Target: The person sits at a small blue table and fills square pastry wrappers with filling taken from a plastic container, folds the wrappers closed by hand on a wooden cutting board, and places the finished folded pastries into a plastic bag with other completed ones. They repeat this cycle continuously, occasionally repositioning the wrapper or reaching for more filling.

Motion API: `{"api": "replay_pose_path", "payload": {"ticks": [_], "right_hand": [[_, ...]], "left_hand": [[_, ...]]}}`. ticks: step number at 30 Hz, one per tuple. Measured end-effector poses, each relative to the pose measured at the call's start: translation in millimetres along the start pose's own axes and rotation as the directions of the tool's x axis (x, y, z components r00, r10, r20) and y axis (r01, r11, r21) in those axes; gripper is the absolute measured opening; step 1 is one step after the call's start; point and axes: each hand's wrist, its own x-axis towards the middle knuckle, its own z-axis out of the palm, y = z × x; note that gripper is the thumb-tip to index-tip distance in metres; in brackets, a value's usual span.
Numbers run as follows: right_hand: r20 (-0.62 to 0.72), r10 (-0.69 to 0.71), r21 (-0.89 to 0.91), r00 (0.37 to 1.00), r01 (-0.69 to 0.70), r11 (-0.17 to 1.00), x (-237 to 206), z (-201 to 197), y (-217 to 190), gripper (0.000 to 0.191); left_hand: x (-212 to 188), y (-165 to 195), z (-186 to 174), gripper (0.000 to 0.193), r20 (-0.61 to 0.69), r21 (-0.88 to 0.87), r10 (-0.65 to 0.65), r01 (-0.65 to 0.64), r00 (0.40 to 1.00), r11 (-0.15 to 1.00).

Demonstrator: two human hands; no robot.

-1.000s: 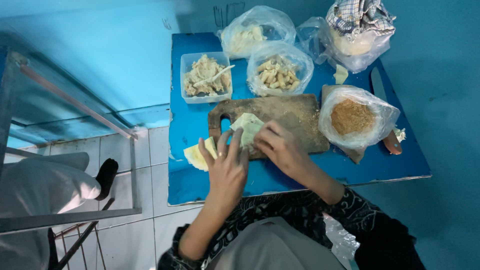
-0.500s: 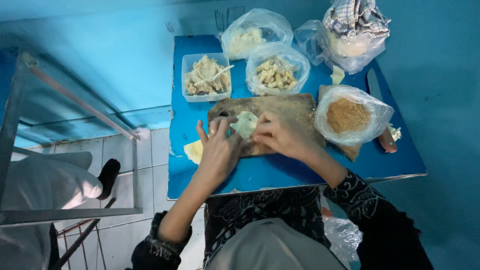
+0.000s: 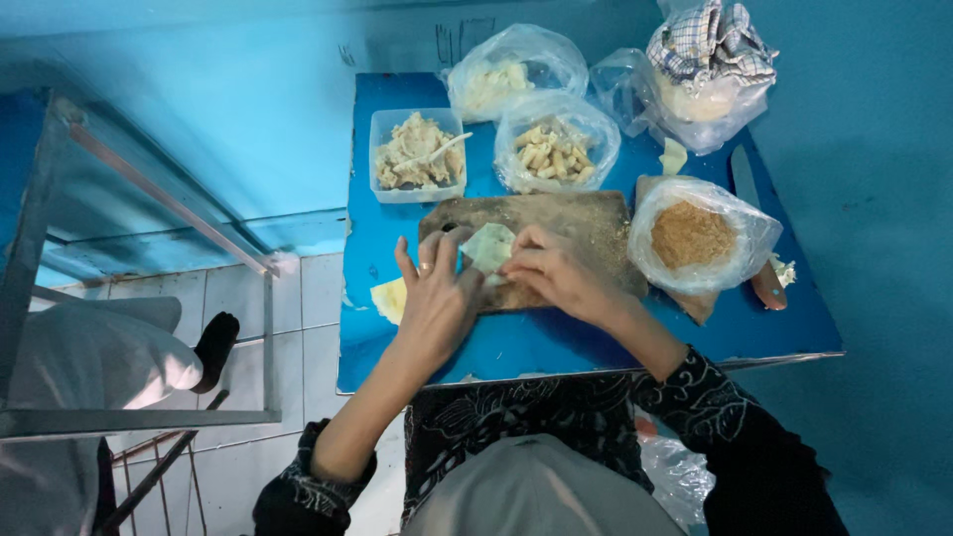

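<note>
A thin pale wrapper sheet (image 3: 488,248) lies on a worn wooden cutting board (image 3: 586,223) on a small blue table (image 3: 556,342). My left hand (image 3: 434,298) rests on the board's left part, its fingertips on the wrapper's left edge. My right hand (image 3: 556,278) presses on the wrapper from the right, with fingers bent over it. Both hands pinch the same sheet. A few more pale wrappers (image 3: 389,298) lie at the table's left edge beside my left wrist.
Behind the board stand a clear tub of filling with a spoon (image 3: 418,154), a bag of rolled pieces (image 3: 554,154), a bag of crumbs (image 3: 695,236), two more bags (image 3: 506,79) and a knife (image 3: 759,233). A metal frame (image 3: 149,199) and a seated person's leg (image 3: 99,352) are on the left.
Both hands have kept folding the wrapper on the board, shifting slightly. The view has drifted a little; nothing else on the table moved.
</note>
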Motion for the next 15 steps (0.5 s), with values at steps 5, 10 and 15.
{"api": "replay_pose_path", "payload": {"ticks": [5,10,15], "right_hand": [[0.036,-0.014,-0.072,0.999,0.017,0.997,6.2,-7.3,-1.3,0.014],[0.027,0.184,-0.106,0.982,-0.181,0.978,19.0,-5.3,-9.6,0.011],[0.017,0.292,-0.173,0.956,-0.285,0.943,27.0,-0.4,-11.6,0.013]], "left_hand": [[4.7,-0.3,-1.4,0.006,0.032,0.060,-0.007,0.005,0.999,0.998],[15.3,-6.4,1.4,0.008,0.073,-0.128,-0.164,0.172,0.984,0.977],[24.5,-3.7,8.6,0.013,0.136,-0.053,-0.280,0.289,0.950,0.956]]}}
